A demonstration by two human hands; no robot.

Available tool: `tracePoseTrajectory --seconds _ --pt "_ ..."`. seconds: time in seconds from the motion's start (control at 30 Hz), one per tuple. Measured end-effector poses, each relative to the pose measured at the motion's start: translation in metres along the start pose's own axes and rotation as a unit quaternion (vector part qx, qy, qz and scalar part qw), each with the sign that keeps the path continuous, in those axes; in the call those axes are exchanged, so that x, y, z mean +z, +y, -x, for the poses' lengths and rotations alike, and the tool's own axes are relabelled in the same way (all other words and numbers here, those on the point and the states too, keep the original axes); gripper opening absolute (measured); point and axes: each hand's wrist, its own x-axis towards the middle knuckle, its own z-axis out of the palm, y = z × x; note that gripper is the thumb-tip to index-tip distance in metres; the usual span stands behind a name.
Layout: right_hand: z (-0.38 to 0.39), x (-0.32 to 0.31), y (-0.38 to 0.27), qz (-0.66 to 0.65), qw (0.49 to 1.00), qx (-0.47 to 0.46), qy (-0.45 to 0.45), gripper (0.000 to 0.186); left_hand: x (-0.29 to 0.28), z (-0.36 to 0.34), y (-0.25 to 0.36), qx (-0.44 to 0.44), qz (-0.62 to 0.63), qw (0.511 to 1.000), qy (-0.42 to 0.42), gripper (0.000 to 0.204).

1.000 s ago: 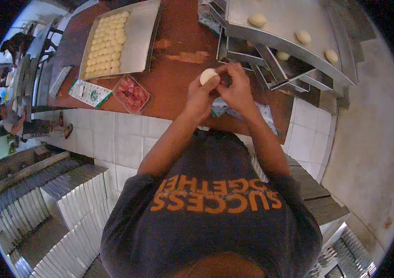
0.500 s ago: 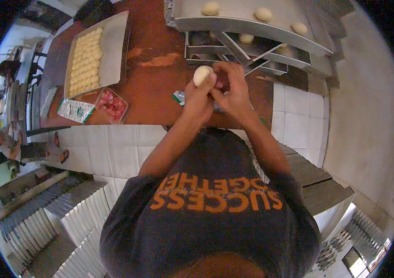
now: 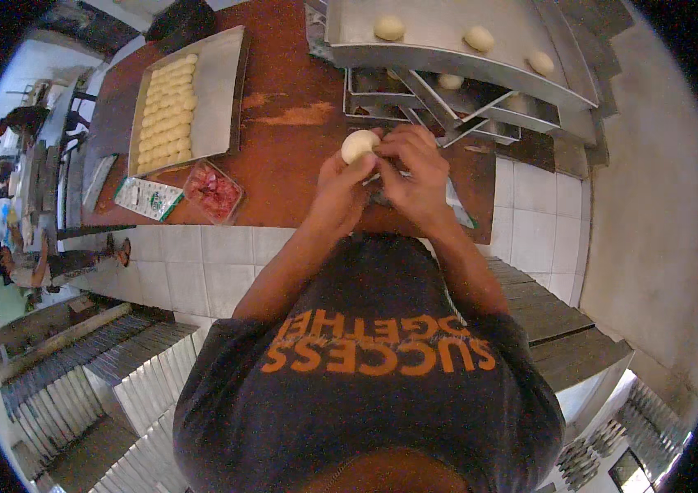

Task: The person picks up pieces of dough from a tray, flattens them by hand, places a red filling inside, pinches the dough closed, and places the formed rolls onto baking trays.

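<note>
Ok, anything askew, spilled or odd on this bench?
Mostly tidy. A pale floury smear streaks the brown table beside the tray of dough rows, and the stacked metal trays sit tilted. Both hands hold a dough ball.

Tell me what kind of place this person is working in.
Probably a bakery workroom. Both hands shape a dough ball over a brown worktable. A metal tray holds rows of shaped dough pieces, and more trays carry dough balls.
</note>
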Motion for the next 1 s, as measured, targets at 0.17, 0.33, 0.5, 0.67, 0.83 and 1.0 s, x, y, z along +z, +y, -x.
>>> tracePoseTrajectory --seconds 0.17,0.33,0.5,0.67,0.83,1.0 --pt "-0.006 0.017 -0.009 -0.014 1.000 0.016 -0.001 0.022 -0.002 0.000 0.004 0.017 0.079 0.995 0.055 0.032" --pt "0.002 0.019 0.004 0.028 0.999 -0.026 -0.021 0.021 -0.008 0.000 -0.005 0.015 0.083 0.995 0.059 0.032" --pt "-0.010 0.010 -0.011 0.001 0.998 0.057 -0.026 0.019 -0.011 -0.001 -0.010 0.038 0.042 0.998 0.031 0.031" --pt "-0.005 0.004 0.006 0.007 0.999 -0.007 -0.037 0.017 0.004 -0.001 0.004 -0.017 0.165 0.986 0.001 0.032" --pt "-0.018 -0.002 -0.002 -0.006 0.996 0.078 -0.047 0.016 0.001 -0.012 -0.004 0.016 0.024 0.999 0.033 0.031" --pt "-0.004 0.000 0.016 -0.028 0.999 0.029 -0.037 0.016 -0.002 -0.017 0.006 -0.017 0.005 0.999 0.046 0.028"
